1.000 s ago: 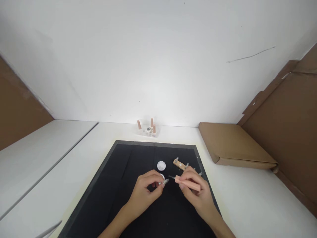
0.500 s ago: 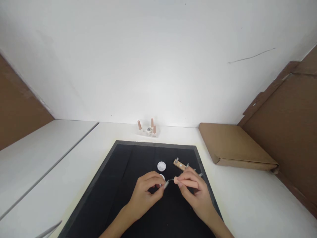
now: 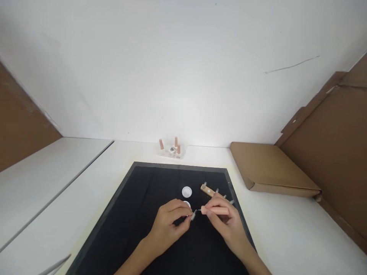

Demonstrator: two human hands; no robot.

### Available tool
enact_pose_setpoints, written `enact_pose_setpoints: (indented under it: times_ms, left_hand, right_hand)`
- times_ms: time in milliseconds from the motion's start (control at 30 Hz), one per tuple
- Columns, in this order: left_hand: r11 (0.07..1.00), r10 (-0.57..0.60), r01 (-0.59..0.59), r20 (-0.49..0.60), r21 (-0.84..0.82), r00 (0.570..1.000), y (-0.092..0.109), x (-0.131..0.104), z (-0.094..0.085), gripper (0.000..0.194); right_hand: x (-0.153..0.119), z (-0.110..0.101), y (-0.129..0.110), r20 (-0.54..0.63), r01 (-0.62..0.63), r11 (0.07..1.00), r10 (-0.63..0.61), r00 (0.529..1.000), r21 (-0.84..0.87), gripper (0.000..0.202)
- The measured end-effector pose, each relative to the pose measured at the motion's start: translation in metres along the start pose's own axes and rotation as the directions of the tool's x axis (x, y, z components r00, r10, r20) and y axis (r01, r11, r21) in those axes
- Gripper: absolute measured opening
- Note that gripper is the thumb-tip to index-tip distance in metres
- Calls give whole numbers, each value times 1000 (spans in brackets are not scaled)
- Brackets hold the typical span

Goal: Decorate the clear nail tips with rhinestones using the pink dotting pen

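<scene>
- One clear nail tip above the black mat, pinched by the fingers of the left hand.
- One peach-handled brush above the mat's right half, pinched by the fingers of the right hand.
- Two white dishes on the mat.
- One wooden strip on the mat's right, bearing four clear pieces.
- Three peach caps beyond the mat.
- A second ago the brush stood apart from the nail tip; now they meet.

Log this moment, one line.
left hand: pinching small translucent nail tip; right hand: holding pink cylindrical brush handle; dark bristles: against tip
</scene>
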State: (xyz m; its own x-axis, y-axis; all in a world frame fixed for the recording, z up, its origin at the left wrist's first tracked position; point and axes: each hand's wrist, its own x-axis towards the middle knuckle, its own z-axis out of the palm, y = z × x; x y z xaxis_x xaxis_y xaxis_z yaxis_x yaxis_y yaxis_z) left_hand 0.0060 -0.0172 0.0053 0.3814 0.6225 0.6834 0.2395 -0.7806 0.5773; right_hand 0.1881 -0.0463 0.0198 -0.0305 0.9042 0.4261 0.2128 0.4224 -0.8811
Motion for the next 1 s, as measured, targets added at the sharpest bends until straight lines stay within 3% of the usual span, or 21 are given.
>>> enact_pose_setpoints:
  times_ms: [167, 400, 600, 700, 900, 1000]
  left_hand:
    - [998, 20, -20, 5, 55, 1000, 0, 0, -1, 16]
    - [987, 75, -81, 49, 142, 996, -1, -2, 0, 15]
    - [981, 126, -131, 38, 143, 991, -4, -5, 2, 16]
    - [980, 124, -128, 37, 153, 992, -5, -5, 2, 17]
    - [962, 151, -158, 46, 224, 987, -5, -4, 2, 15]
    - [952, 169, -178, 57, 249, 984, -6, -5, 2, 15]
  right_hand:
    - [1, -2, 3, -55, -61, 996, 64, 996, 63, 12]
    - [-1, -2, -6, 122, -42, 996, 31, 992, 84, 15]
    - [3, -1, 0, -39, -6, 1000, 7, 999, 19, 12]
    - [3, -3, 2, -66, -10, 1000, 11, 998, 17, 13]
    - [-1, -3, -5, 107, 7, 996, -17, 994, 93, 12]
    - [-1, 0, -4, 102, 15, 999, -20, 995, 52, 15]
